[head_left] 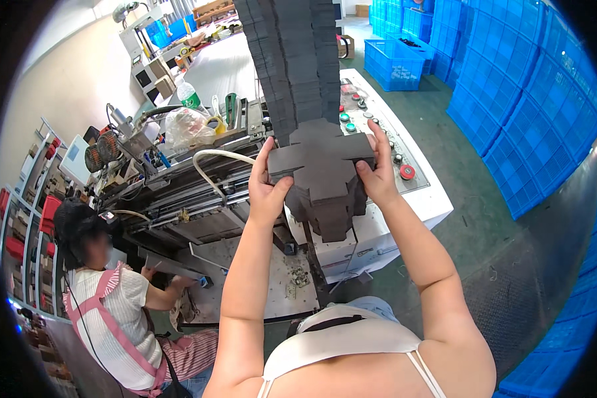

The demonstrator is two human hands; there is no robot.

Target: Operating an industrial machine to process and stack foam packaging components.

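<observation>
My left hand (270,189) and my right hand (378,174) grip a stack of dark grey, cross-shaped card blanks (322,169) from its two sides. Both thumbs press on the near side, while the other fingers go round the outer edges. The lower flaps of the stack hang in front of the white machine cabinet. Directly behind it, a tall column of similar dark blanks (295,60) runs up to the top of the view. Whether the held stack touches that column cannot be made out.
A control panel with red and green buttons (406,172) lies right of my hands. Machine rails and a pale hose (209,154) are to the left. A co-worker (113,305) sits lower left. Blue crates (511,99) are stacked at right; a bottle (188,96) stands behind the machine.
</observation>
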